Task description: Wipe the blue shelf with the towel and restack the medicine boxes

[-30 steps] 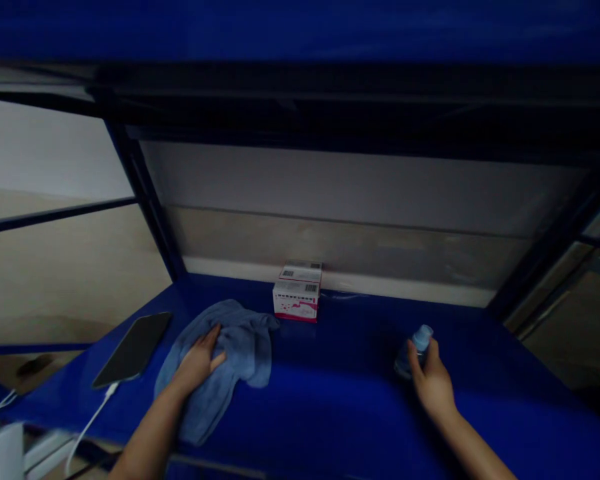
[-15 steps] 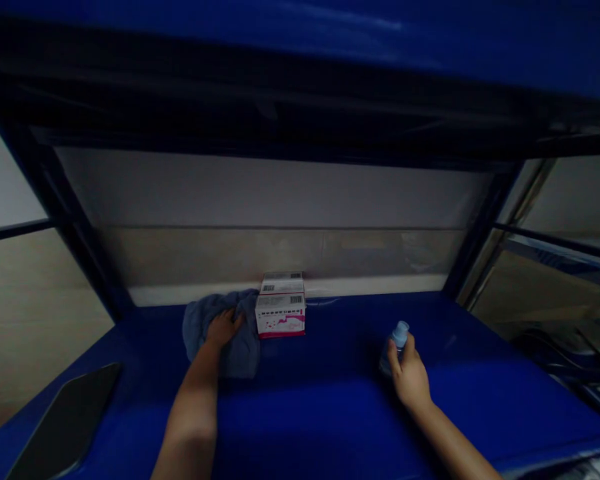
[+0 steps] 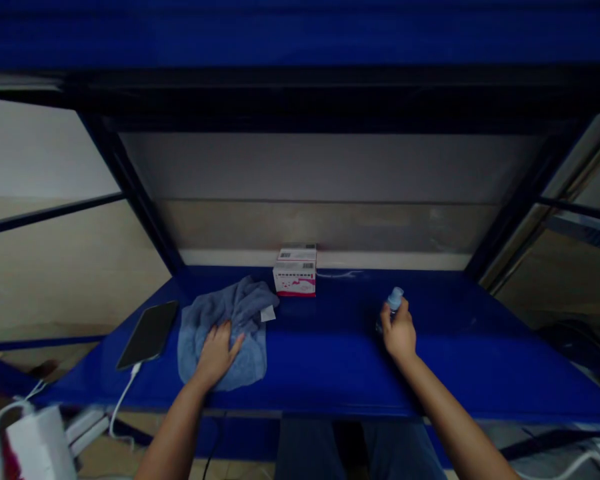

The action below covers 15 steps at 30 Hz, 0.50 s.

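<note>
My left hand [image 3: 217, 353] lies flat on a blue-grey towel [image 3: 253, 300], its fingers spread and the thumb apart. The towel is spread out, rumpled toward the back, with a small white tag [image 3: 267, 313] on its right edge. On the right, my right hand [image 3: 400, 333] is wrapped round a small clear bottle with a pale blue top [image 3: 395, 299]. Most of the bottle's body is hidden behind the fingers. White and pink boxes [image 3: 295, 277] stand one behind another, just behind and right of the towel.
All this rests on a blue metal shelf [image 3: 330, 373]. A dark phone or tablet [image 3: 149, 333] with a white cable [image 3: 123, 397] lies at the left. Another blue shelf [image 3: 300, 37] hangs overhead. A white device [image 3: 43, 443] stands at lower left.
My left hand has moved toward me with the towel, which is now more spread out and nearer the front edge. My right hand keeps hold of the bottle. The view has tilted down.
</note>
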### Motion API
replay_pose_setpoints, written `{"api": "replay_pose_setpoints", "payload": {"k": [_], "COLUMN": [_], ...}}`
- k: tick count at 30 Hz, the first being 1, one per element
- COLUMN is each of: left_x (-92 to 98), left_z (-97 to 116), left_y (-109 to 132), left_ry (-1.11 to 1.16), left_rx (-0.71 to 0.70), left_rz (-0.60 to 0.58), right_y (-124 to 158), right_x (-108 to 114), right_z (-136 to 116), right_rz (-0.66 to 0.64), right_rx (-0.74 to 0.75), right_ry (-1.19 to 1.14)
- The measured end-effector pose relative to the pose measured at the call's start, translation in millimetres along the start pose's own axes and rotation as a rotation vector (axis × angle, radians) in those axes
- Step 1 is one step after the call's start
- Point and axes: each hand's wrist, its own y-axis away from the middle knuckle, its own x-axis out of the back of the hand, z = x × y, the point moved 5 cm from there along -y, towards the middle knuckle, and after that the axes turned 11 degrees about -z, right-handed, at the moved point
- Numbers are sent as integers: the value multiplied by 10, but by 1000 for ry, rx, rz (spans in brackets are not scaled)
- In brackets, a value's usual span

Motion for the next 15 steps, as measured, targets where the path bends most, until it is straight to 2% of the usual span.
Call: {"api": "replay_pose_setpoints", "payload": {"k": [5, 7, 9, 12, 15], "left_x": [-46, -75, -81, -34, 27], "left_z": [88, 182, 363, 831, 1552], "left_y": [884, 1087, 1175, 1134, 1016], "left_ry": [21, 24, 23, 33, 68], "left_rx": [-137, -197, -272, -355, -480], "left_rz": [100, 112, 64, -112, -349], "right_y": [-23, -25, -28, -43, -97], "right_x": [-18, -24, -27, -29, 14], "right_z": [-67, -100, -136, -190, -179], "right_rz": [-48, -58, -65, -94, -107], "right_rx": [84, 104, 118, 152, 151], "right_ry": [-40, -52, -58, -46, -16]}}
